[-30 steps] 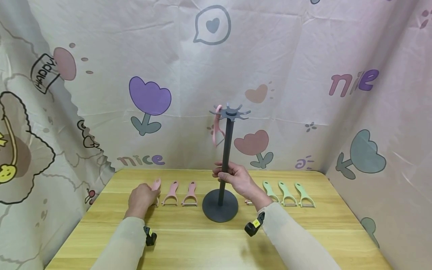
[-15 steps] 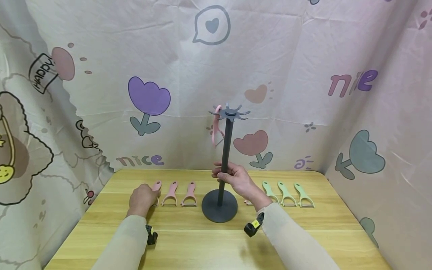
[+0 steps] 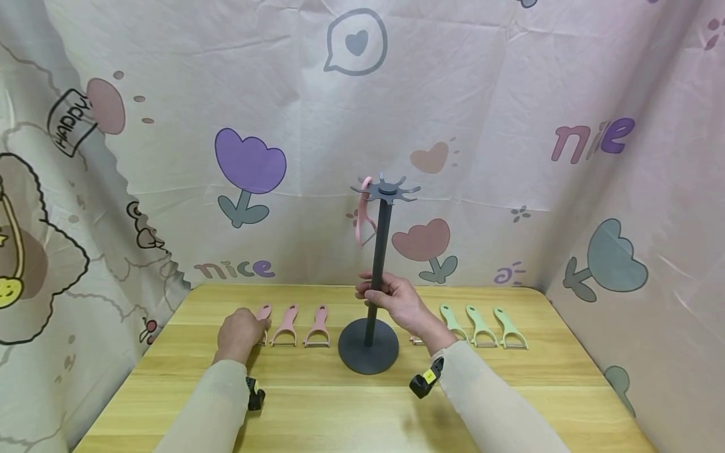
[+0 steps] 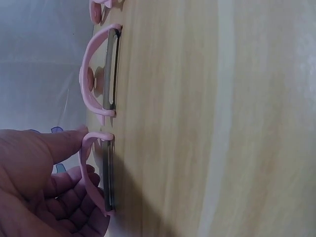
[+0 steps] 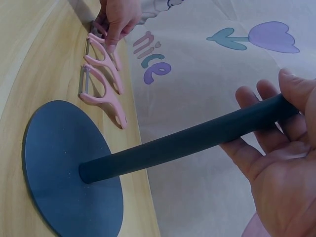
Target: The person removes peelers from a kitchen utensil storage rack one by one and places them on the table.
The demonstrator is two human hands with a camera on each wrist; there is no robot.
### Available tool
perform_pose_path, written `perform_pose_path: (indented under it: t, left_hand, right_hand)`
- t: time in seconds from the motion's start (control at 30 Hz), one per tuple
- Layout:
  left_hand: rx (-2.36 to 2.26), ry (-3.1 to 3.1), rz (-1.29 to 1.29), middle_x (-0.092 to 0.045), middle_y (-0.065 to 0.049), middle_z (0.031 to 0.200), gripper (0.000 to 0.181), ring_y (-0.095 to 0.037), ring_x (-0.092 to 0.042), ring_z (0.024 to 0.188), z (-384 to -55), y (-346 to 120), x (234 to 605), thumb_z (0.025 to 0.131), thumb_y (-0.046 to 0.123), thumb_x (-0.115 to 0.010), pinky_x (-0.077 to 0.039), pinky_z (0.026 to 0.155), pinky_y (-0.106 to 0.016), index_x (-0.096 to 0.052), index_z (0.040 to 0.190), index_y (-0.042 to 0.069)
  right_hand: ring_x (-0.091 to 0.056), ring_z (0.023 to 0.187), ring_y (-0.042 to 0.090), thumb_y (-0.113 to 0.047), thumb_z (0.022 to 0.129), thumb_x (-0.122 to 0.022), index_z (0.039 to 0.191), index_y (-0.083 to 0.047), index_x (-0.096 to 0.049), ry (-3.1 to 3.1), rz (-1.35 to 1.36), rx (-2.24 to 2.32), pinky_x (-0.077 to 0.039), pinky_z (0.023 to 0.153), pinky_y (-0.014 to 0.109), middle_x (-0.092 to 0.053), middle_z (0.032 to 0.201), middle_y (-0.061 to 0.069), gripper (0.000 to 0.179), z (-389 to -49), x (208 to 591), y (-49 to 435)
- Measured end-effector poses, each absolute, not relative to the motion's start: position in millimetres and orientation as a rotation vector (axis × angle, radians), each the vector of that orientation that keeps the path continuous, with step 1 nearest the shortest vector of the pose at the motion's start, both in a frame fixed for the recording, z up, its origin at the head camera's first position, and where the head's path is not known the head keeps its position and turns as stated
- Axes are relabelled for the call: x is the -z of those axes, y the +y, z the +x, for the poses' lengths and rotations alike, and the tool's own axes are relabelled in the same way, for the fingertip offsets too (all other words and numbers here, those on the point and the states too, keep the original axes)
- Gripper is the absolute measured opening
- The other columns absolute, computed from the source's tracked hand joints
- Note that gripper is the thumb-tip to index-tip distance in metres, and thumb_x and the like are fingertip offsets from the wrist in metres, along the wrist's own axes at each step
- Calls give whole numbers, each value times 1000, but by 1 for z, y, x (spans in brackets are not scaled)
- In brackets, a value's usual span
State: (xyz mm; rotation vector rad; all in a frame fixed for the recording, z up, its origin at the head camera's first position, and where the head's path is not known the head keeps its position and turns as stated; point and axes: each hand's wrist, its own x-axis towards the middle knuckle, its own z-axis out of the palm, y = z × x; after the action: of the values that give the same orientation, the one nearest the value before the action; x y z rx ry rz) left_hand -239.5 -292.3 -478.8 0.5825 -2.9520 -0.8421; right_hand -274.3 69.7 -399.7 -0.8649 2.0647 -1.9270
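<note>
At the left end of the row, my left hand (image 3: 238, 333) pinches a pink peeler (image 4: 88, 180), which lies on the table. The thumb is on its near side, with the fingers curled behind; the hand hides much of it in the head view. My right hand (image 3: 404, 305) holds the dark pole of a hook stand (image 3: 381, 245), thumb and fingers around it. The stand's round base sits on the table. From a left hook of its star-shaped top hangs a pink peeler (image 3: 362, 217). Beside my left hand lie two more pink peelers, one (image 3: 287, 321) and another (image 3: 320, 321).
Three green peelers lie right of the stand: one (image 3: 447, 313), a second (image 3: 477, 318), a third (image 3: 505, 321). Part of a pink peeler (image 3: 417, 340) shows under my right wrist. A printed curtain (image 3: 487, 75) encloses the wooden table (image 3: 317, 415) behind and at the sides.
My left hand and its peeler have barely shifted. The right hand stays on the pole, and the stand keeps its place.
</note>
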Motion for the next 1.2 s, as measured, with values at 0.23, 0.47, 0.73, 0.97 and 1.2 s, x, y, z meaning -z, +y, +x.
perform_pose_path:
  t: [0.23, 0.47, 0.73, 0.97, 1.2]
  left_hand:
    - [854, -2957, 570, -66, -15, 76, 36, -25, -55, 63, -237, -291, 476, 100, 31, -69, -42, 53, -34, -69, 85, -2]
    - [843, -2942, 590, -68, -19, 80, 39, -27, -57, 66, -237, -291, 478, 99, 31, -70, -45, 55, -36, -67, 95, -7]
    - [863, -2931, 584, -66, -16, 76, 36, -26, -56, 65, -235, -290, 477, 99, 31, -70, -43, 54, -35, -66, 88, -3]
    - [876, -2931, 596, -66, -15, 75, 35, -26, -55, 64, -235, -289, 477, 99, 31, -70, -42, 53, -35, -66, 85, 0]
    - [869, -2939, 597, -64, -14, 74, 35, -26, -55, 64, -237, -291, 478, 99, 32, -70, -41, 53, -35, -66, 83, 1]
  right_hand:
    - [-74, 115, 30, -3, 100, -70, 140, -3, -63, 2102, -850, 1902, -61, 99, 41, -72, 127, 25, 41, -277, 401, 71]
    - [-72, 122, 31, -1, 102, -66, 146, -2, -58, 2088, -864, 1901, -61, 99, 42, -69, 133, 24, 45, -277, 401, 70]
    - [-63, 134, 37, -3, 107, -57, 157, -6, -47, 2024, -857, 1877, -52, 110, 57, -61, 147, 25, 51, -276, 397, 71]
    - [-66, 130, 36, -4, 107, -57, 156, -5, -49, 2036, -856, 1891, -48, 111, 63, -61, 144, 29, 49, -276, 400, 70]
    - [-71, 123, 36, -3, 104, -64, 150, -3, -54, 2081, -840, 1947, -59, 102, 52, -65, 137, 30, 47, -276, 403, 68]
